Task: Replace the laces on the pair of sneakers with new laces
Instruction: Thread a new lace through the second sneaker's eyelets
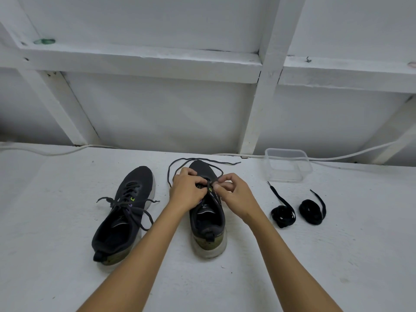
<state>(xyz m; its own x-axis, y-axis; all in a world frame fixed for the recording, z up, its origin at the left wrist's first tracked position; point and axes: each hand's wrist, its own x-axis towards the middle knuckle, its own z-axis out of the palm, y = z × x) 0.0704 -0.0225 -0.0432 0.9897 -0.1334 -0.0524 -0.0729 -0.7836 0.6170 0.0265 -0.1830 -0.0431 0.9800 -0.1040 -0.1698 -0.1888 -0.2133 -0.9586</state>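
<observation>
Two dark sneakers sit on a white surface (67,255), heels toward the camera. The left sneaker (122,216) is fully laced, ends flopped out to both sides. Both hands are over the right sneaker (206,219): the left hand (188,191) is curled on the front of the lacing, and the right hand (233,191) pinches the old lace (180,164), which loops loose past the toe. Off to the right, two coiled black new laces (283,213) lie side by side but apart, with a clear plastic container (288,165) behind them near the white framed wall (157,113). A white cable (56,151) runs along the back edge.
</observation>
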